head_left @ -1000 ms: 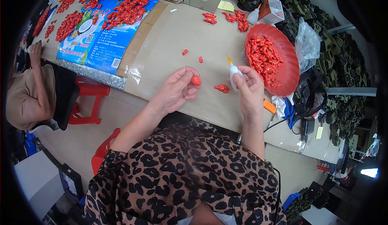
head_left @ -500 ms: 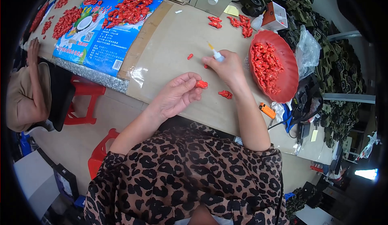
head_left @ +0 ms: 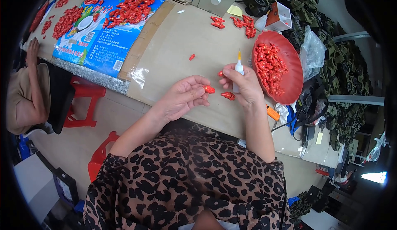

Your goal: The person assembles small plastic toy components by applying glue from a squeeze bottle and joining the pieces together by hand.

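Above the tabletop (head_left: 165, 60), left hand (head_left: 186, 94) pinches red moulding (head_left: 209, 89); right hand (head_left: 247, 84), smaller part (head_left: 221, 73) plus squeeze bottle (head_left: 239, 68). Nozzle (head_left: 239, 55) should stay clear.

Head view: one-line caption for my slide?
Left hand pinches a red piece; right hand holds a white bottle and a smaller red bit.

The held figure (head_left: 209, 90) was glossy red, as were the pieces (head_left: 271, 66) heaped in the duller, pinkish-red bowl (head_left: 295, 79), while the glue-type bottle (head_left: 238, 68) was white with a yellow tip (head_left: 239, 55). Around them, the tabletop (head_left: 165, 44) was beige, its far-left edge (head_left: 89, 73) speckled grey, the printed sheet (head_left: 103, 44) bright blue with white and multicoloured patches, the lighter (head_left: 272, 113) orange and the stool (head_left: 97, 157) plain red. The blouse (head_left: 186, 176) showed black leopard spots on brown, and the stacked toy vehicles (head_left: 345, 62) were mottled in olive and dark green.
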The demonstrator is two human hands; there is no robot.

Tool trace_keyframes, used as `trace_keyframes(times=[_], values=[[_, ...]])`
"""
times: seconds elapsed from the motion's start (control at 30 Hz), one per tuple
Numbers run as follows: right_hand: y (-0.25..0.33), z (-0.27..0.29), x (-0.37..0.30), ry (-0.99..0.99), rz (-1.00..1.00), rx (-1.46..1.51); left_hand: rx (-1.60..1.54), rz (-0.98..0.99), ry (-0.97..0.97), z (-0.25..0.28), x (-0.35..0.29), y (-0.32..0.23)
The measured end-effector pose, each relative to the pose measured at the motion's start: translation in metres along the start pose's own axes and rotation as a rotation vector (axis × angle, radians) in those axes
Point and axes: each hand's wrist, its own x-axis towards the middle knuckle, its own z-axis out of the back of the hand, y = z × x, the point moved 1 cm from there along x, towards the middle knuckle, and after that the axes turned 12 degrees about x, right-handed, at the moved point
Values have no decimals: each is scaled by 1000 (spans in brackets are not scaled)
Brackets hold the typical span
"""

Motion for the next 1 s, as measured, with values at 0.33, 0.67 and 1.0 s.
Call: trace_keyframes(times=[0.33,0.67,1.0], values=[[-33,7,-46,33,76,501,193,-49,-26,-20,8,11],[-43,5,-54,-19,163,532,232,-51,-57,-24,7,18],[-45,2,-57,-35,181,476,261,-68,-64,-24,6,17]])
